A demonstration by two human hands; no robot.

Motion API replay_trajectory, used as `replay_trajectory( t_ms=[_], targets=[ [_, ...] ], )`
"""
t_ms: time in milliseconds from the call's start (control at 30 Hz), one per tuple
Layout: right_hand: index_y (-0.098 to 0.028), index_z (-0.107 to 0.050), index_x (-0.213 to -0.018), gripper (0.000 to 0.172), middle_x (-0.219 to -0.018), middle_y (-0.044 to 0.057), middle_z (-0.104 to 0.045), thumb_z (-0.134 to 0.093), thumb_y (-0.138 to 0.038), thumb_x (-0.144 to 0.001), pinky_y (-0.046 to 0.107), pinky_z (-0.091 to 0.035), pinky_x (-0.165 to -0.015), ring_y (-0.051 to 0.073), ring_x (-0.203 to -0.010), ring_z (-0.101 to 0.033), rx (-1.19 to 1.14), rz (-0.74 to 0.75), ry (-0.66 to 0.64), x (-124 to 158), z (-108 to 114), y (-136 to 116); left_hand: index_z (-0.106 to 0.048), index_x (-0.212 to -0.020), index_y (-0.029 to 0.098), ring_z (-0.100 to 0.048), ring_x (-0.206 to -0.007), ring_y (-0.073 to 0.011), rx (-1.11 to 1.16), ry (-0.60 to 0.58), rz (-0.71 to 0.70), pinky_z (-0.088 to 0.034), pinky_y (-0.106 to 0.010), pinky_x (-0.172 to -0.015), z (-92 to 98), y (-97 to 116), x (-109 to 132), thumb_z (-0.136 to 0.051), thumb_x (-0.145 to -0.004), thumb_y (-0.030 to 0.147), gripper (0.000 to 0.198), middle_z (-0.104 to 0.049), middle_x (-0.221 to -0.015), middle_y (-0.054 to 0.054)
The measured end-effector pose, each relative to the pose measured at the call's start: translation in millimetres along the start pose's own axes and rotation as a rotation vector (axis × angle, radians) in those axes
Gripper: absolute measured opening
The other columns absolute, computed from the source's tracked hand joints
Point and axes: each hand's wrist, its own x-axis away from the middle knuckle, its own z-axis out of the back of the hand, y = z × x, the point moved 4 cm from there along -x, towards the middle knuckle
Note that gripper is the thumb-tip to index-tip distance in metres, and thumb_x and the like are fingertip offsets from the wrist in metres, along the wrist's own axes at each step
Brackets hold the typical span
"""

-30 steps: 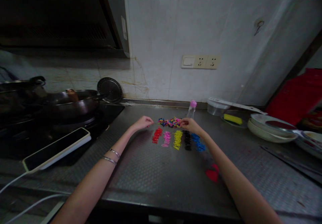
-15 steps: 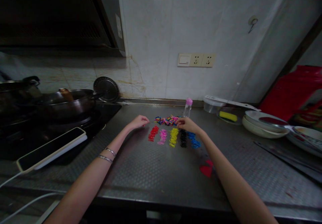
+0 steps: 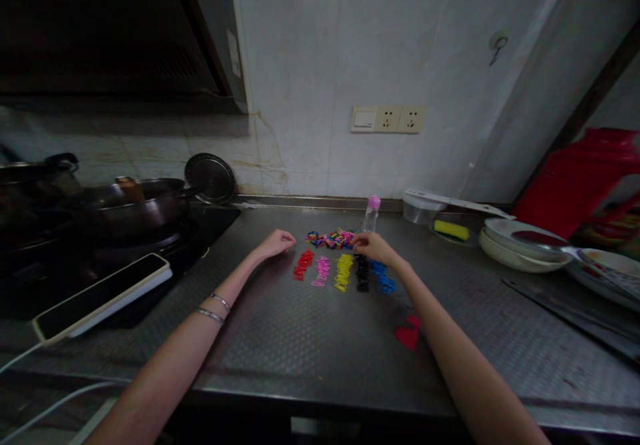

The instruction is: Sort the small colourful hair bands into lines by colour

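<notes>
A heap of mixed small coloured elastic bands (image 3: 331, 239) lies on the metal counter (image 3: 280, 345). In front of it are separate groups of red bands (image 3: 303, 265), pink bands (image 3: 321, 271), yellow bands (image 3: 343, 272), black bands (image 3: 363, 274) and blue bands (image 3: 383, 278). My left hand (image 3: 279, 242) is just left of the heap, thumb and fingers closed together; whatever they pinch is too small to make out. At the heap's right end, my right hand (image 3: 373, 246) has its fingertips pinched against the bands; what is between them cannot be made out.
Behind my right hand stands a clear bottle with a pink cap (image 3: 373, 205). A red heart-shaped piece (image 3: 407, 335) lies by my right forearm. Bowls (image 3: 523, 251), a yellow sponge (image 3: 451, 230) and a red thermos (image 3: 570, 185) are at right; a phone (image 3: 103, 295) and pan (image 3: 135, 211) at left.
The view has shifted very slightly. Both hands stay almost where they were, with the fingers closed, and the sorted groups look the same.
</notes>
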Motion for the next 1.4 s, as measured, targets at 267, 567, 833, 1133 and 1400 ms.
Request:
replay_trajectory(
  t_ms=[267,567,833,1133,1400],
  targets=[
    [-0.011,-0.066,-0.082,0.023,-0.07,0.003,-0.064,-0.049,-0.015,-0.066,0.021,-0.042,-0.06,0.012,-0.064,-0.055,0.127,0.038,0.073,1.5,3.8,-0.2,-0.067,-0.085,0.009,-0.048,-0.054,-0.0107,-0.211,0.089,-0.066,-0.034,-0.02,-0.052,-8.6,15.9,-13.7,-0.053,-0.065,0.025,0.029,-0.06,-0.061,-0.003],
    [-0.013,-0.066,-0.078,0.022,-0.07,0.003,-0.065,-0.048,-0.012,-0.067,0.02,-0.041,-0.061,0.012,-0.065,-0.056,0.133,0.059,0.075,5.2,5.1,-13.5,-0.07,-0.071,0.018,-0.048,-0.054,-0.0106,-0.352,0.037,-0.082,-0.03,-0.019,-0.049,-23.6,24.2,-40.8,-0.057,-0.06,0.022,0.017,-0.061,-0.061,-0.002],
    [-0.017,-0.067,-0.082,0.022,-0.071,0.003,-0.065,-0.048,-0.019,-0.071,0.02,-0.039,-0.058,0.012,-0.063,-0.055,0.251,0.003,0.169,7.6,14.8,-10.7,-0.069,-0.07,0.014,-0.05,-0.056,-0.0106,-0.335,0.021,-0.134,-0.032,-0.018,-0.052,-28.6,42.8,-43.9,-0.055,-0.063,0.022,0.018,-0.062,-0.062,-0.002],
    [-0.021,-0.067,-0.081,0.018,-0.077,0.003,-0.066,-0.051,-0.021,-0.072,0.02,-0.04,-0.063,0.014,-0.072,-0.059,0.348,-0.127,0.172,9.4,16.6,5.5,-0.07,-0.071,0.012,-0.048,-0.054,-0.01,-0.232,-0.193,-0.338,-0.033,-0.019,-0.052,-86.1,100.4,-28.4,-0.055,-0.063,0.015,0.018,-0.062,-0.059,-0.002],
    [-0.022,-0.067,-0.078,0.018,-0.078,0.005,-0.065,-0.059,-0.037,-0.072,0.021,-0.038,-0.058,0.015,-0.071,-0.057,0.449,-0.235,0.125,15.4,7.4,1.1,-0.071,-0.079,0.012,-0.046,-0.052,-0.0093,-0.127,-0.288,-0.353,-0.032,-0.02,-0.05,-88.7,95.9,-32.2,-0.057,-0.065,0.025,0.023,-0.063,-0.062,-0.002]
  ],
)
